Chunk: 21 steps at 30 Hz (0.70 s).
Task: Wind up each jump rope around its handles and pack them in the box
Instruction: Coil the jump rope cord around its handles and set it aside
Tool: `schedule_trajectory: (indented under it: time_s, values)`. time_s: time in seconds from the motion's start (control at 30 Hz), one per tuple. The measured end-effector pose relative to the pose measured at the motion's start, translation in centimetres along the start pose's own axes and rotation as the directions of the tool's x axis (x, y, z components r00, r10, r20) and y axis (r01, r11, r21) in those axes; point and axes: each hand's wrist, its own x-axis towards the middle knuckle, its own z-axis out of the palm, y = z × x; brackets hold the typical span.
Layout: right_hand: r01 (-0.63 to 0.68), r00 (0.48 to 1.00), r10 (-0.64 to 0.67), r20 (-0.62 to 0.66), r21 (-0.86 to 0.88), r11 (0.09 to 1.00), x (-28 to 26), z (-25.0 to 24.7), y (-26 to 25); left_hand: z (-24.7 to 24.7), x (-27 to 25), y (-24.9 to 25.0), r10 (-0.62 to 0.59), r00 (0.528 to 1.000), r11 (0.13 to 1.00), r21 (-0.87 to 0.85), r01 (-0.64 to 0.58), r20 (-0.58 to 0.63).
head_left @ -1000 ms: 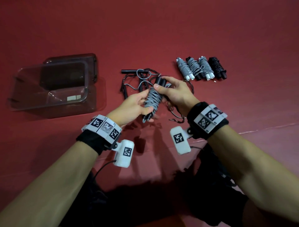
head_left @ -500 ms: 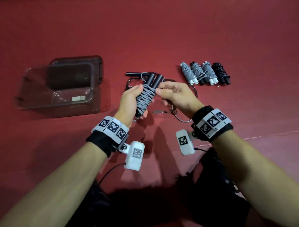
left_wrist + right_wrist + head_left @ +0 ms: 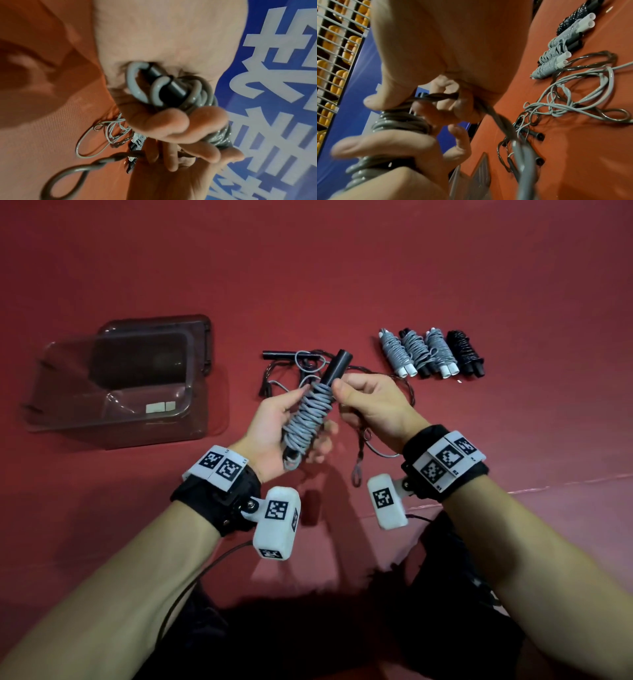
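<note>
My left hand (image 3: pixel 291 426) grips a grey jump rope (image 3: pixel 310 419) wound round its black handles (image 3: pixel 337 368), held tilted above the red mat. In the left wrist view the rope coils (image 3: pixel 154 86) lie in my palm with fingertips (image 3: pixel 171 121) curled over them. My right hand (image 3: pixel 363 402) pinches the loose twisted rope end (image 3: pixel 447 96) just beside the coils; its tail loop (image 3: pixel 357 474) hangs below. Several wound ropes (image 3: pixel 431 352) lie in a row at the right. The clear plastic box (image 3: pixel 113 392) sits at the left.
Another unwound rope (image 3: pixel 298 361) with black handles lies tangled on the mat behind my hands. The box lid (image 3: pixel 161 337) lies partly under the box. Open red mat (image 3: pixel 513 440) stretches to the right and far side.
The bundle has swung more upright and nearer to me in my left hand. My right hand has shifted from the handles to pinching the loose rope end.
</note>
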Motion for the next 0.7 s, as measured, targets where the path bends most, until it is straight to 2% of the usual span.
schedule_trajectory:
  time_s: [0.03, 0.07, 0.1, 0.13, 0.17, 0.2, 0.23, 0.27, 0.37, 0.47, 0.5, 0.63, 0.7]
  values:
    - [-0.008, 0.997, 0.007, -0.071, -0.011, 1.000, 0.0, 0.0, 0.0, 0.1, 0.5, -0.2, 0.057, 0.995, 0.996, 0.072, -0.051, -0.082]
    - [-0.019, 0.989, 0.016, -0.147, -0.017, 1.000, 0.1, 0.0, 0.2, 0.3, 1.0, -0.5, 0.171, 0.970, 0.976, 0.166, -0.143, -0.170]
    - [-0.027, 0.977, 0.023, -0.213, -0.016, 1.000, 0.3, 0.0, 0.6, 0.2, 1.4, -0.8, 0.327, 0.914, 0.919, 0.306, -0.249, -0.239]
    - [-0.041, 0.963, 0.034, -0.268, -0.020, 0.999, 0.5, 0.1, 0.8, -0.2, 1.7, -0.9, 0.479, 0.841, 0.821, 0.467, -0.328, -0.251]
    - [-0.058, 0.948, 0.047, -0.314, -0.026, 0.998, 0.7, 0.3, 1.0, -0.7, 1.8, -0.9, 0.582, 0.787, 0.704, 0.609, -0.365, -0.202]
    - [-0.081, 0.934, 0.061, -0.351, -0.044, 0.996, 0.8, 0.4, 1.0, -0.8, 1.6, -0.8, 0.626, 0.768, 0.606, 0.703, -0.372, -0.133]
    - [-0.100, 0.922, 0.069, -0.380, -0.063, 0.993, 0.9, 0.6, 1.1, -0.9, 1.4, -0.6, 0.638, 0.765, 0.541, 0.758, -0.365, -0.086]
    - [-0.117, 0.915, 0.079, -0.396, -0.075, 0.990, 0.9, 0.8, 1.0, -1.0, 1.4, -0.5, 0.634, 0.769, 0.520, 0.781, -0.346, -0.082]
    - [-0.117, 0.921, 0.074, -0.382, -0.090, 0.989, 0.9, 0.8, 0.9, -1.4, 1.7, 0.1, 0.589, 0.792, 0.598, 0.747, -0.292, -0.161]
    - [-0.057, 0.978, 0.020, -0.208, -0.171, 0.984, 0.9, 0.1, 0.7, -1.6, 1.6, 0.6, 0.492, 0.839, 0.779, 0.549, -0.303, -0.234]
    - [-0.056, 0.989, 0.025, -0.148, -0.213, 0.975, 1.0, -0.3, 0.7, -1.6, 1.4, 0.8, 0.473, 0.847, 0.814, 0.490, -0.313, -0.245]
    - [-0.066, 0.998, 0.062, -0.022, -0.384, 0.921, 1.4, -1.3, 0.3, -1.8, 1.3, 0.8, 0.421, 0.859, 0.852, 0.453, -0.263, -0.293]
    - [-0.045, 0.999, 0.053, 0.008, -0.415, 0.909, 1.7, -1.6, 0.1, -1.8, 1.3, 0.8, 0.372, 0.871, 0.894, 0.375, -0.244, -0.321]
